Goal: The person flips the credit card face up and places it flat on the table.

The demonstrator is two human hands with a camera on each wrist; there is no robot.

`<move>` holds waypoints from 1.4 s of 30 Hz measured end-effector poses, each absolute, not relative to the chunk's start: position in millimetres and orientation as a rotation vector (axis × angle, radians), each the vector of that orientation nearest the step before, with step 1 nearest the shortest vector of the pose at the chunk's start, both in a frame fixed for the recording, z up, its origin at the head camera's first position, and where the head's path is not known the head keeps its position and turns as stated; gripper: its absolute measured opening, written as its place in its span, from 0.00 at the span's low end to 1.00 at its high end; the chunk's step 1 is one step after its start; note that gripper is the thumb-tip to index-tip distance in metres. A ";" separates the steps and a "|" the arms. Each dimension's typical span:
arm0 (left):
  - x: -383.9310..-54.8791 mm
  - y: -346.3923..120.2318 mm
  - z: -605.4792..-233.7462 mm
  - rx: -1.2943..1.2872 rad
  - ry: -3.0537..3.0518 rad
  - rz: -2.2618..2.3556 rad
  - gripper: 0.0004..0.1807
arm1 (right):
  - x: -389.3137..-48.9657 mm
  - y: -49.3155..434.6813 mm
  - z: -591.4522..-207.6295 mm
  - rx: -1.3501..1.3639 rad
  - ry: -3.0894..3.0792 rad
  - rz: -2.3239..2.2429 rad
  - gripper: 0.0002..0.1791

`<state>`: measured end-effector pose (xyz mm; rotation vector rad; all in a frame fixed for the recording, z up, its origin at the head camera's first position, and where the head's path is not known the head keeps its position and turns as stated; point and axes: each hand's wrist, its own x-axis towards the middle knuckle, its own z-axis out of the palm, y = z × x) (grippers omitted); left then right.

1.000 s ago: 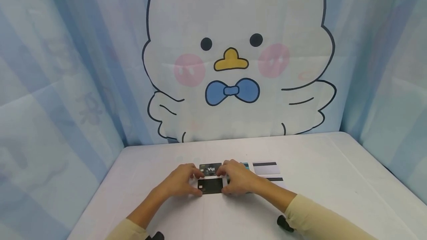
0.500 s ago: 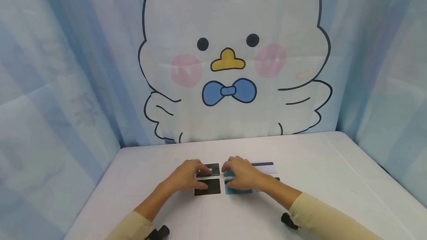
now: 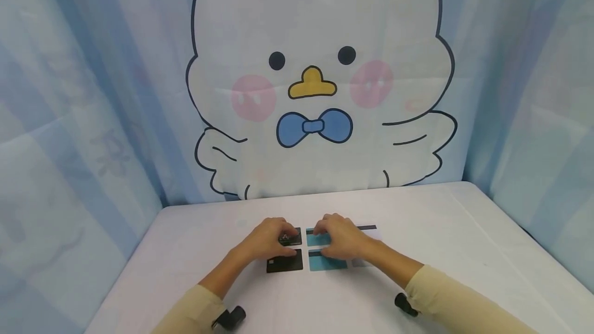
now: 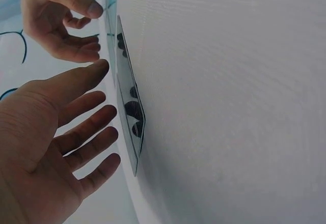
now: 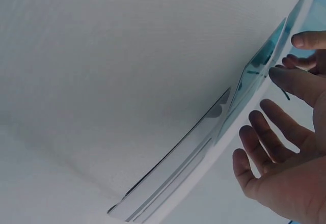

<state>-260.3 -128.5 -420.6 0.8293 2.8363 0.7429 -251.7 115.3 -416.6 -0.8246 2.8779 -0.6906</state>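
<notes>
Hovering left grip (image 3: 273, 238) over black cards (image 3: 284, 265), right grip (image 3: 342, 237) over teal cards (image 3: 328, 263)

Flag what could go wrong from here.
The left hand and right hand are close over the black cards and teal cards; a stray touch might misalign them.
They lie flat, so edges may resist lifting.
The right hand partly hides the pale cards in the head view; a slip could go unseen.

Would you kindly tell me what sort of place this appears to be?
Probably a makeshift recording booth: printed curtains hang on three sides of a white table, and black devices show beside both sleeves.
</notes>
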 end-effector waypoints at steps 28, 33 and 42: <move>-285.3 -99.4 -425.5 0.826 2.805 0.736 0.26 | -271.8 140.1 -415.6 -0.725 2.905 -0.635 0.22; -288.7 -94.8 -426.9 0.837 2.798 0.694 0.27 | -275.0 143.4 -417.9 -0.705 2.868 -0.632 0.24; -293.6 -88.9 -425.8 0.841 2.800 0.681 0.28 | -285.4 149.0 -412.8 -0.673 2.809 -0.587 0.23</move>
